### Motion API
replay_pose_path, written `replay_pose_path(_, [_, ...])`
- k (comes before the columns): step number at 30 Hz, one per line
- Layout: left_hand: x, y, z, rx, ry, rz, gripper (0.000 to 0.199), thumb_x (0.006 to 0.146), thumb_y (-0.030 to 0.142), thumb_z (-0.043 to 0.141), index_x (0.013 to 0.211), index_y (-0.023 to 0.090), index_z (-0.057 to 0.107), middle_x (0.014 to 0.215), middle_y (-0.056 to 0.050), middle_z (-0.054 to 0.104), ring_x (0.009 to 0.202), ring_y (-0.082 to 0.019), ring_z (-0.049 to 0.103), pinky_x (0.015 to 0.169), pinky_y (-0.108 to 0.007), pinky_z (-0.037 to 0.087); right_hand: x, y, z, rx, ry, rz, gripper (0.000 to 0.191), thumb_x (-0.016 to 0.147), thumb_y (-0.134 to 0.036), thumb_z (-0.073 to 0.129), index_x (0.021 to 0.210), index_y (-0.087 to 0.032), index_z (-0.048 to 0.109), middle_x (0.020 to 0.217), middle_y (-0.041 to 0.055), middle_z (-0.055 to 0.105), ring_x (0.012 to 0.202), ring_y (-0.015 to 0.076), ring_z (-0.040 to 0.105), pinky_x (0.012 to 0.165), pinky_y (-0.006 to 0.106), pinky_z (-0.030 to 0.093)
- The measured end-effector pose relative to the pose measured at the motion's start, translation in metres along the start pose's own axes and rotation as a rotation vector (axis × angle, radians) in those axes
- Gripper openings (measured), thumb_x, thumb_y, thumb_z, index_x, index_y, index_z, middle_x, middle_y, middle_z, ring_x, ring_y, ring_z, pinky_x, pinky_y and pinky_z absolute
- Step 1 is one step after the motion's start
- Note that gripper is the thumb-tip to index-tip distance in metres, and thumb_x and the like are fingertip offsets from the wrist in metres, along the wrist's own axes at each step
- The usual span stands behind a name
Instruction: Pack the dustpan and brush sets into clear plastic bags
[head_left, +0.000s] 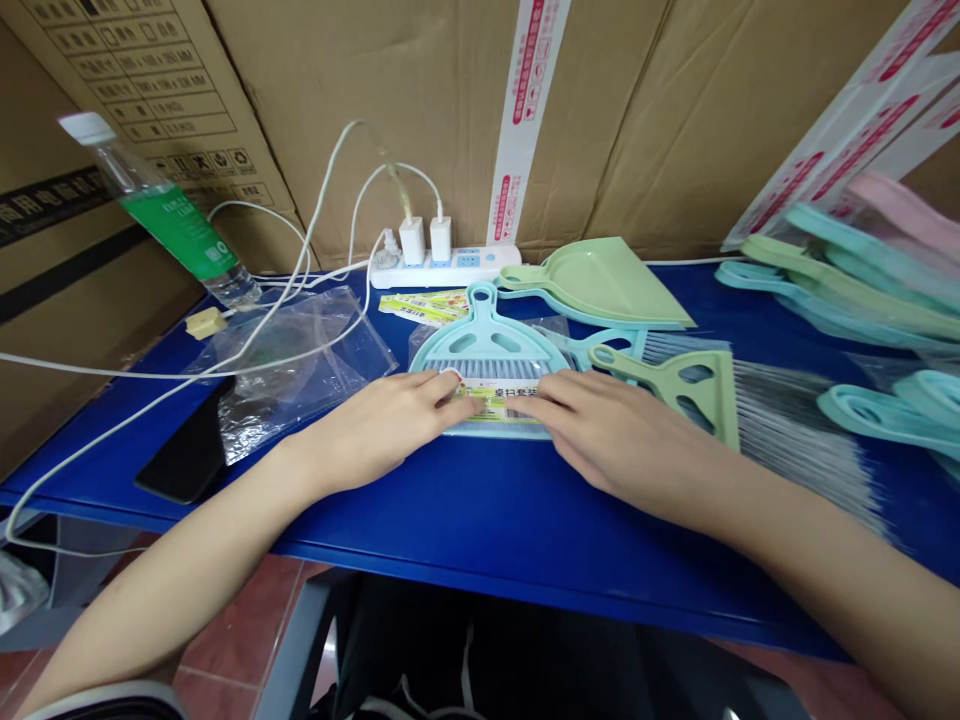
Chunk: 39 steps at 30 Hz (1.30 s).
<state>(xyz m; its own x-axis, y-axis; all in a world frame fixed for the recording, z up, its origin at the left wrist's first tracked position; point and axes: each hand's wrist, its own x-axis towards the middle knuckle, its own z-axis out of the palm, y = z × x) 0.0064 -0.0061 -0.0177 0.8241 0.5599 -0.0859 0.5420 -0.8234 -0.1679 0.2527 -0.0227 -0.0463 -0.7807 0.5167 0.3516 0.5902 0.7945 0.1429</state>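
A light-blue dustpan and brush set (491, 333) lies in clear plastic at the middle of the blue table, its handle pointing away from me. Across its front is a yellow, green and white label (499, 398) with printed characters and a barcode. At the label's left end is my left hand (386, 425), closed, thumb and fingers on the label. My right hand (630, 440) has its thumb and fingers on the right end, also closed. Beside my right hand lies a green brush (709, 390) with grey bristles. The undersides of both hands' fingers are hidden.
Behind lie spare labels (424, 305), a green dustpan (611, 280) and a power strip (480, 263) with white cables. At left are a water bottle (180, 225), plastic bags (300, 345) and a black phone (187, 450). More dustpans (847, 310) are stacked at right. Cardboard boxes (420, 90) stand behind.
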Motion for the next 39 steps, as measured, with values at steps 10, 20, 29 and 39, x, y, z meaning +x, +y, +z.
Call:
replay_pose_path(10, [-0.0009, -0.0016, 0.0012, -0.021, 0.011, 0.013, 0.062, 0.086, -0.004, 0.039, 0.142, 0.020, 0.050, 0.117, -0.011, 0.064, 0.106, -0.024, 0.067, 0.089, -0.039, 0.058, -0.0004, 0.0012, 0.0001, -0.005, 0.007, -0.011, 0.040, 0.086, -0.002, 0.040, 0.110, -0.014, 0.070, 0.088, 0.0102, 0.069, 0.078, 0.0225, 0.064, 0.070, 0.036, 0.054])
replay_pose_path(20, [-0.0003, -0.0006, 0.0004, -0.021, -0.010, -0.017, 0.060, 0.091, 0.002, 0.038, 0.146, 0.026, 0.048, 0.117, -0.010, 0.063, 0.099, -0.022, 0.068, 0.088, -0.039, 0.058, -0.0013, 0.0012, 0.0003, 0.013, -0.011, -0.002, 0.040, 0.088, -0.003, 0.040, 0.113, -0.014, 0.069, 0.092, 0.0107, 0.070, 0.082, 0.0229, 0.065, 0.071, 0.036, 0.054])
replay_pose_path(29, [0.0015, 0.0002, -0.0026, 0.030, -0.055, -0.012, 0.068, 0.089, 0.002, 0.038, 0.151, 0.030, 0.040, 0.110, -0.008, 0.063, 0.089, -0.020, 0.067, 0.083, -0.035, 0.057, -0.0009, 0.0016, -0.0008, 0.023, -0.034, 0.007, 0.039, 0.088, -0.004, 0.041, 0.111, -0.016, 0.070, 0.088, 0.0097, 0.068, 0.080, 0.0228, 0.063, 0.071, 0.036, 0.053])
replay_pose_path(39, [0.0019, 0.0009, -0.0022, 0.002, -0.071, -0.020, 0.068, 0.089, 0.001, 0.039, 0.151, 0.027, 0.040, 0.118, -0.009, 0.064, 0.088, -0.022, 0.068, 0.082, -0.040, 0.058, -0.0013, 0.0017, -0.0006, 0.035, -0.026, -0.002, 0.038, 0.089, -0.004, 0.040, 0.111, -0.015, 0.069, 0.088, 0.0094, 0.068, 0.080, 0.0230, 0.064, 0.072, 0.036, 0.053])
